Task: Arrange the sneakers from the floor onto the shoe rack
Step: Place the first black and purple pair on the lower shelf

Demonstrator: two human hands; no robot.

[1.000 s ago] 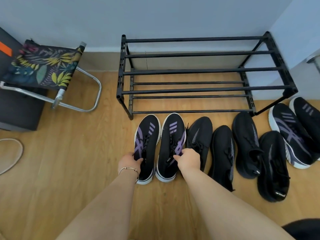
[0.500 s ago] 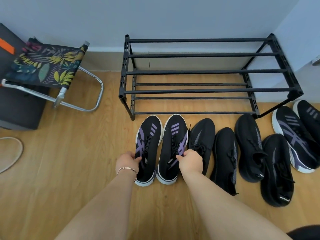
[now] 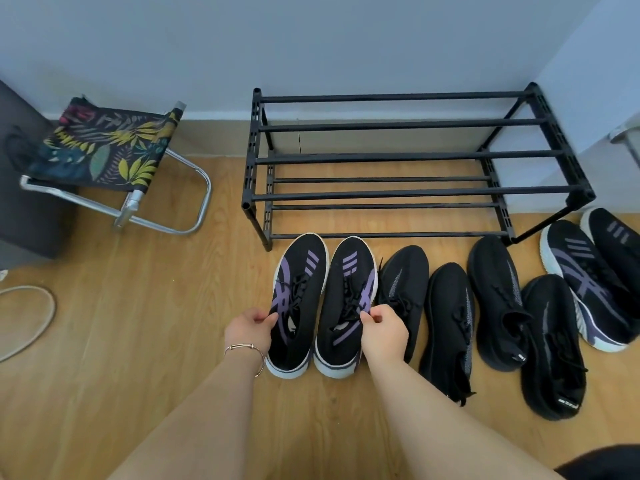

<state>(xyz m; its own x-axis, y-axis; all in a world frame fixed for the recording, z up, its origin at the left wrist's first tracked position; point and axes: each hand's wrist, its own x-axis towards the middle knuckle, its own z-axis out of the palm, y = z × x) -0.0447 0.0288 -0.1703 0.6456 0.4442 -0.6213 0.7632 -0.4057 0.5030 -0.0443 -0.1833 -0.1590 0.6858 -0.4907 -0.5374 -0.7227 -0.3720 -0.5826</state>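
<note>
Two black sneakers with purple stripes lie side by side on the wooden floor, toes toward the black shoe rack (image 3: 398, 194). My left hand (image 3: 250, 332) pinches the collar of the left purple sneaker (image 3: 300, 289). My right hand (image 3: 384, 332) pinches the collar of the right purple sneaker (image 3: 348, 289). To their right lie several all-black sneakers (image 3: 446, 317), then another purple-striped pair (image 3: 585, 282) at the far right. Nothing sits on the rack's bars.
A folding stool (image 3: 110, 150) with a leaf-print seat stands left of the rack. A dark box (image 3: 24, 216) is at the far left, with a pale cable loop (image 3: 34, 317) on the floor. Walls close in behind and to the right.
Both hands stay on the purple pair; their fingers have closed tighter on the collars. The view has shifted slightly; the sneakers look unmoved on the floor.
</note>
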